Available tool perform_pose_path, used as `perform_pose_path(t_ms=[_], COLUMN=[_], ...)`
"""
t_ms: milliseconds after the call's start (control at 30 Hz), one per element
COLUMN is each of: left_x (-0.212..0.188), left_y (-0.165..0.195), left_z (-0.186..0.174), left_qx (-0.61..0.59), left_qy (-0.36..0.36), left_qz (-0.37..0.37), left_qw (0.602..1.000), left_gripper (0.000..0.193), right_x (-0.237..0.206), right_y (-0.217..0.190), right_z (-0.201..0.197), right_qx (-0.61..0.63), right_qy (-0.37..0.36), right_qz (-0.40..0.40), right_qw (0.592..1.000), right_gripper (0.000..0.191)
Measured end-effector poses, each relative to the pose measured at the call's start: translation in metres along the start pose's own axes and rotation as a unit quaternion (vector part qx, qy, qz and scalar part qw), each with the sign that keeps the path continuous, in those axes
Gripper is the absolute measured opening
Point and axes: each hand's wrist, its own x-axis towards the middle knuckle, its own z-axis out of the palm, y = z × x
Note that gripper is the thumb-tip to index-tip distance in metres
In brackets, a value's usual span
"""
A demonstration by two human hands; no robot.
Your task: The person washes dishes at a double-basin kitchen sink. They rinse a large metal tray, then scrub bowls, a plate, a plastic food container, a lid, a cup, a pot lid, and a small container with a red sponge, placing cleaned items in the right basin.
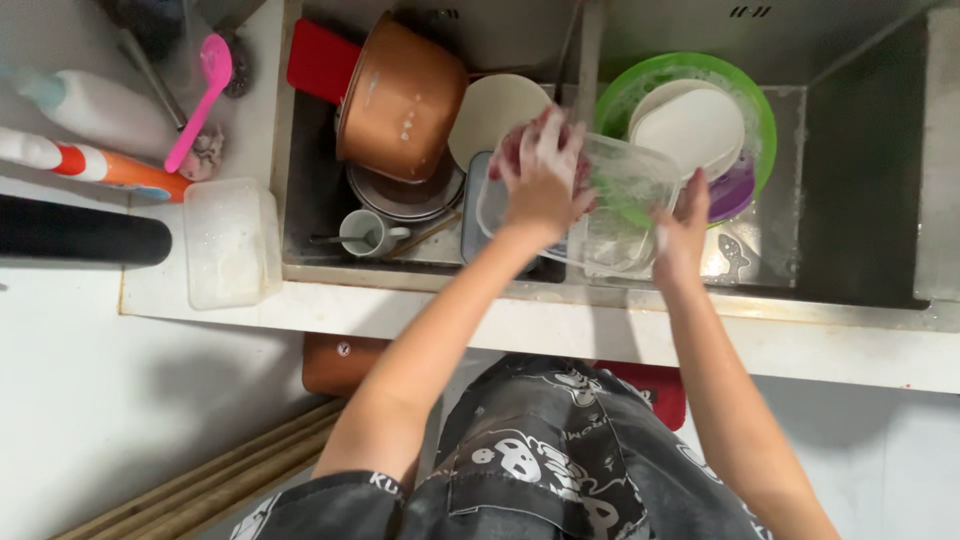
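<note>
A clear plastic container point(622, 195), soapy and rectangular, is held over the divider between the two sink basins. My right hand point(682, 228) grips its right edge. My left hand point(543, 172) presses a pinkish scrubbing sponge against its left inner side; the sponge is mostly hidden under my fingers. Behind the container, a green basin point(762, 112) in the right sink holds white plates point(690, 125).
The left sink point(310, 190) holds a copper pot point(400, 100), a red board, a cream plate point(495, 108) and a mug with a spoon point(362, 234). On the counter lie a clear box point(230, 240), bottles and a pink ladle point(200, 95).
</note>
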Motion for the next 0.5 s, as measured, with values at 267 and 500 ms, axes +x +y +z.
perform_pose_path(t_ms=[267,500], left_x=[-0.01,0.001], left_y=[0.033,-0.025], left_z=[0.113,0.031], left_qx=[-0.105,-0.116], left_qy=[-0.217,-0.371], left_qz=[0.071,-0.235], left_qw=[0.968,0.891], left_gripper=[0.062,0.035], right_x=[-0.005,0.012], right_y=[-0.002,0.011], right_z=[0.016,0.012], right_qx=[0.029,-0.038], right_qy=[0.015,0.007], right_qz=[0.131,0.107], right_qw=[0.991,0.994], right_gripper=[0.07,0.074])
